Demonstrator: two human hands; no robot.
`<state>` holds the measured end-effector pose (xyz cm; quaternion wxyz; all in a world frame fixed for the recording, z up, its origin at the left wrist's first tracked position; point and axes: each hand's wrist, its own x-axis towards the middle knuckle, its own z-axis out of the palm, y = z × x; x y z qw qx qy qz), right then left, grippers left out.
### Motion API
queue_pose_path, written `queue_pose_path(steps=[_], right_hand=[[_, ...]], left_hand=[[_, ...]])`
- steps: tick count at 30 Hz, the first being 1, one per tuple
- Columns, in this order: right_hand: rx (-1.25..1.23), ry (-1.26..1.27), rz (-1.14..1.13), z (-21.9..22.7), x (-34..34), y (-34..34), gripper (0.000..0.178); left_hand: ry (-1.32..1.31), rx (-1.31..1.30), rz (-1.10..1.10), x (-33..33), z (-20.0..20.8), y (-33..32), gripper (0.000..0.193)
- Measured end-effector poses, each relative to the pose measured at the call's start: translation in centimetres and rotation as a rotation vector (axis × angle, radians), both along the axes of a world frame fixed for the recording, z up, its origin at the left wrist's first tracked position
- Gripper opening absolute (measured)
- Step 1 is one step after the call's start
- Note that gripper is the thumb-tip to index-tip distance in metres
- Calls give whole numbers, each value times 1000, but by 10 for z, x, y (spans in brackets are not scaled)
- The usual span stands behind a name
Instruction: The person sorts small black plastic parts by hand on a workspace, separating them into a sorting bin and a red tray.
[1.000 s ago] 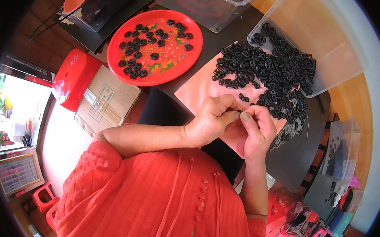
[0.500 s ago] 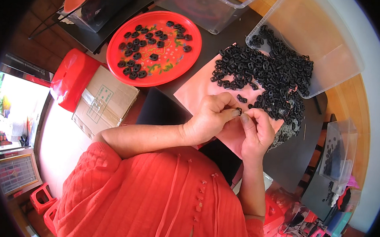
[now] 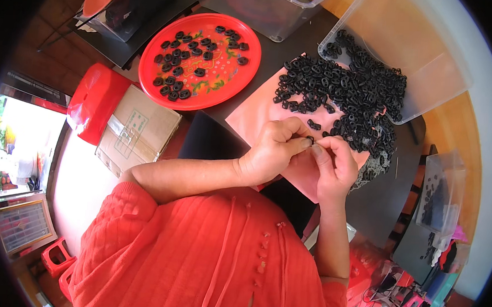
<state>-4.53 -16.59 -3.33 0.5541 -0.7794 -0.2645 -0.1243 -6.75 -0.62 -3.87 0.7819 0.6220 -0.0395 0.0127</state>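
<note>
Above a pink sheet (image 3: 253, 112) my left hand (image 3: 274, 149) pinches a small black plastic piece (image 3: 311, 139) between thumb and fingertips. My right hand (image 3: 335, 166) meets it from the other side, thumb and forefinger closed together at the piece. Whatever lies between those right fingertips is too small to make out. Just beyond my hands spreads a heap of black two-holed plastic pieces (image 3: 346, 89), and one loose piece (image 3: 314, 125) lies close to my left fingers. Beside the heap's near right edge is a tangle of small grey bits (image 3: 374, 170).
A round red tray (image 3: 236, 80) with several spaced-out black pieces stands at the far left. One clear plastic bin (image 3: 428, 68) lies tipped behind the heap; another clear bin (image 3: 270, 16) stands at the back. To the left is a cardboard box (image 3: 139, 128) beside a red container (image 3: 96, 101).
Both hands stay together at the same black piece. My right hand has shifted very slightly to the right; otherwise the view moves only a little.
</note>
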Motion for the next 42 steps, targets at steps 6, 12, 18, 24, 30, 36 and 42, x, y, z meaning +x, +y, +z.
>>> queue_pose_path(steps=[6,12,18,24,30,36,42], right_hand=[[163,237,15,1,-2,-3,15],[-21,61,17,3,4,-1,10],[-171,-118,-15,18,4,8,10],[-100,-68,-69,9,-2,13,8],[92,148,-63,17,-4,2,6],[-153,-141,-34,19,8,3,11],[-274,-275,-23,23,14,4,12]], left_hand=[[153,-63,-46,1,8,4,8],[173,-65,-57,2,9,6,8],[78,5,-11,2,0,1,5],[-31,53,73,3,3,-3,3],[220,-76,-40,1,15,3,9],[217,-67,-52,6,13,6,10],[199,-23,-80,9,15,11,10]])
